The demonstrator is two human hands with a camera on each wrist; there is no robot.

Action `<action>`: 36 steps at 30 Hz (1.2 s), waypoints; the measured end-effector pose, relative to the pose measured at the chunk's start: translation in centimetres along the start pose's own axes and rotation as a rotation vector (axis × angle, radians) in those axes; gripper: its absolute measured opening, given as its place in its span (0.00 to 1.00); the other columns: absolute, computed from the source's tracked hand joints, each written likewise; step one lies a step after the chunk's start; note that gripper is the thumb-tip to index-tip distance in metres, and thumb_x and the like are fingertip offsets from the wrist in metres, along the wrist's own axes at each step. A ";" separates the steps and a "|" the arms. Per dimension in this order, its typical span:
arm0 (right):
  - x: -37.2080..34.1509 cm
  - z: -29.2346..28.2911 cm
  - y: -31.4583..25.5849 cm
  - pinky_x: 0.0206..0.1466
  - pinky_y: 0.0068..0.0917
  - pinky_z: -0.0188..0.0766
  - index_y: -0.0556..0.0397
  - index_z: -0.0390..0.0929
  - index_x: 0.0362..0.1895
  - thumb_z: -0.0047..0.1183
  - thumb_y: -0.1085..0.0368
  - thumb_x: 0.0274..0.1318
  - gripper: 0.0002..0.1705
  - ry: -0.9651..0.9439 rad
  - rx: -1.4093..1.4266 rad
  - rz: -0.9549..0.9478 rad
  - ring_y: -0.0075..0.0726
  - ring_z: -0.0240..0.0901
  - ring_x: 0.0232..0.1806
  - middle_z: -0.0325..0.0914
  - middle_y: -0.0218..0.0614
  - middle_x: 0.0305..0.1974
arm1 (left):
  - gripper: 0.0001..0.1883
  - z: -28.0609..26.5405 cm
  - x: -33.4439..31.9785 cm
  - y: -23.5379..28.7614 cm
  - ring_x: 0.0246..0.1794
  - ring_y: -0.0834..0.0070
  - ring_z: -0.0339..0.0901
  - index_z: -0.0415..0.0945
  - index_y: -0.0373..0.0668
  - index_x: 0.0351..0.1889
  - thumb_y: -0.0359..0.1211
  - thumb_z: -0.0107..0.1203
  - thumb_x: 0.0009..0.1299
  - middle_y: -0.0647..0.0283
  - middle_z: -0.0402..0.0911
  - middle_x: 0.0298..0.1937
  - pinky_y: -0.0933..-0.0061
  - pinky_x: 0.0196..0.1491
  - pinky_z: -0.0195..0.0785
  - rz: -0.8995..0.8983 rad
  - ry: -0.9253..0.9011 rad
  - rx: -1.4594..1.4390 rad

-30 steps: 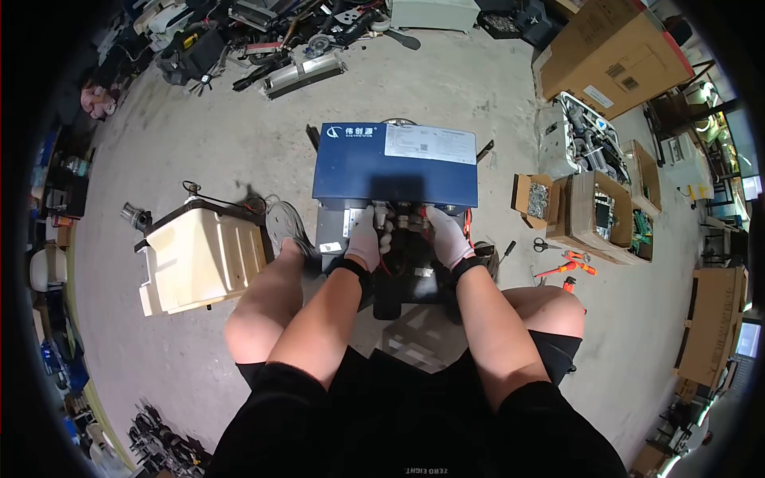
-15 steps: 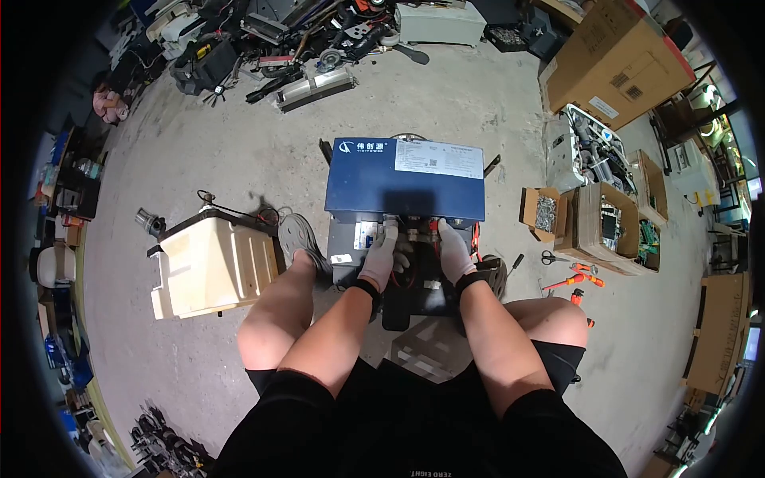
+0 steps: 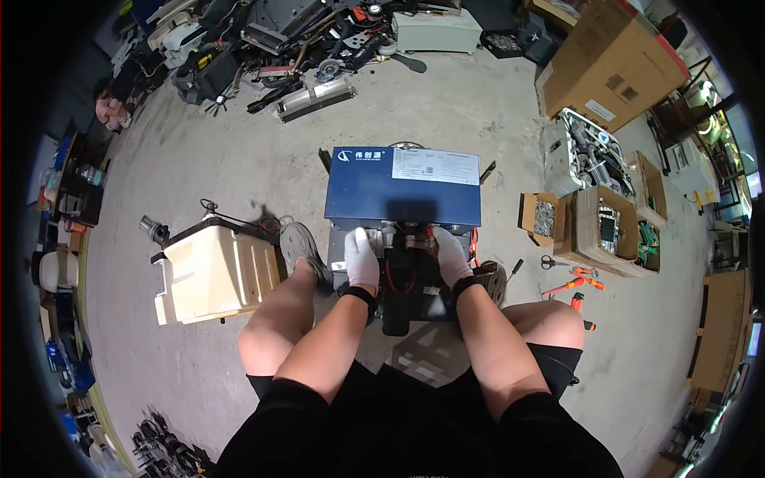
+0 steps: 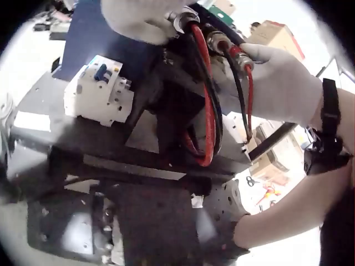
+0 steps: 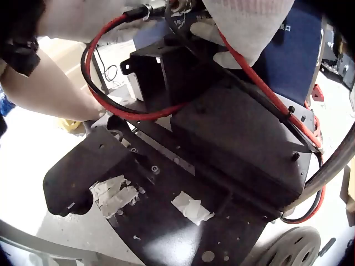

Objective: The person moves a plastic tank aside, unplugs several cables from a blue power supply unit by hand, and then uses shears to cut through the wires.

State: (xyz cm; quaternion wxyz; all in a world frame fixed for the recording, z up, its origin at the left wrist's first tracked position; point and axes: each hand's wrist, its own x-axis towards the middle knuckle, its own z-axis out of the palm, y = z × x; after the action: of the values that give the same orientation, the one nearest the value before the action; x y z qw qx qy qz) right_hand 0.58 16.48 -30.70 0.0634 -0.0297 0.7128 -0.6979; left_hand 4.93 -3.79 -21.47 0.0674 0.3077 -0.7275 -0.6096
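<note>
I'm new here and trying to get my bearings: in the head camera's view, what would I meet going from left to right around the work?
Cream plastic shell, grey shoe, gloved left hand, gloved right hand, black-handled tool, scissors, tall brown cardboard piece.

Grey concrete flr (image 3: pixel 191 374), scuffed. Heap of mixed dark metal/plastic parts (image 3: pixel 351 36) at top, next to lt-grey boxy metal cabinet (image 3: pixel 437 33). Tall brown cardboard box (image 3: pixel 610 68) w/ red edge, upper R; upright brown cardboard carton (image 3: pixel 719 334), far R. R edge brightly lit; walls unclear.
</note>
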 end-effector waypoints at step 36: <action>-0.2 -0.2 -2.7 0.55 0.26 0.66 0.58 0.77 0.51 0.38 0.61 0.76 0.17 -0.108 0.040 0.125 0.26 0.69 0.48 0.76 0.30 0.44 | 0.42 -0.8 3.8 -3.9 0.34 0.69 0.81 0.81 0.42 0.50 0.69 0.28 0.76 0.63 0.85 0.37 0.64 0.39 0.74 -0.426 -0.137 -0.254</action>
State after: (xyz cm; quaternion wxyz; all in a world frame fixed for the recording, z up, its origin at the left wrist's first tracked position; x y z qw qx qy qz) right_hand 0.65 16.59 -28.04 0.1457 -0.0216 0.6947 -0.7041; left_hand 3.69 -6.78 -25.90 -0.0739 0.4010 -0.5669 -0.7158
